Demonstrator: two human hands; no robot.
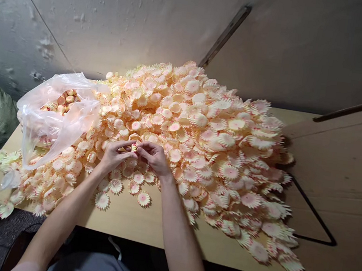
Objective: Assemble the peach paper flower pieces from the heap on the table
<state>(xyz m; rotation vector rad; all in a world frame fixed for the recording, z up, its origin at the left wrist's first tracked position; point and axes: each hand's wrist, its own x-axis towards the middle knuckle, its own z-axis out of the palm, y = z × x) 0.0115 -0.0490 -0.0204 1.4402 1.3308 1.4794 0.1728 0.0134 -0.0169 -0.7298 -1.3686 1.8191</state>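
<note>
One small striped petal piece sits between the fingertips of the left hand and the right hand, about as near to each. Both hands pinch it, thumbs and fingers nearly together. It is just above the front of the big flower pile. It seems to stand up tall, but it is too tiny to be sure. I can read no words on the plastic bag.

Bare arms fwd, converging.
L hand & R hand close tog., fingers of ea. bent in pinch, pointing inwd.
</note>
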